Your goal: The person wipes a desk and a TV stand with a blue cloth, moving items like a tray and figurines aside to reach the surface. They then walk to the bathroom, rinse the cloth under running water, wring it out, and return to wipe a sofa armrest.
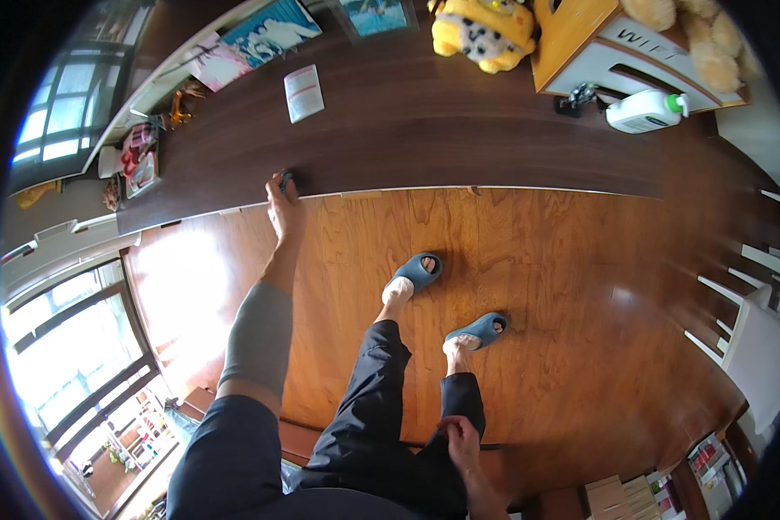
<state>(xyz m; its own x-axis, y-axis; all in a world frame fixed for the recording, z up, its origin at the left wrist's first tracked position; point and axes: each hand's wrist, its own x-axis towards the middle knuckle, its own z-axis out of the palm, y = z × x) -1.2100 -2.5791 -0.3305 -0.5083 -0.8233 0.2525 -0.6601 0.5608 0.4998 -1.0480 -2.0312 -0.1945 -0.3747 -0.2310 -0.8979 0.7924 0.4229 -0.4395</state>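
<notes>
My left hand (pixel 282 203) reaches to the front edge of a dark wood-grain cabinet top (pixel 416 143). Its fingers are closed around a small dark object (pixel 286 177), mostly hidden by them, so I cannot tell what it is. Farther back on the same surface lies a small white card or packet (pixel 304 94) with print on it. My right hand (pixel 460 439) is low beside my right leg, over the dark trousers (pixel 364 403). Its fingers are curled inward, and whether anything is inside them does not show.
A yellow plush toy (pixel 484 32), a wooden box (pixel 575 42), and a white pump bottle (pixel 647 112) stand toward the back right. Framed pictures (pixel 266 39) are at the back left. White chairs (pixel 754 344) stand on the wooden floor (pixel 578 273) at right. Blue slides (pixel 419 273) are on my feet.
</notes>
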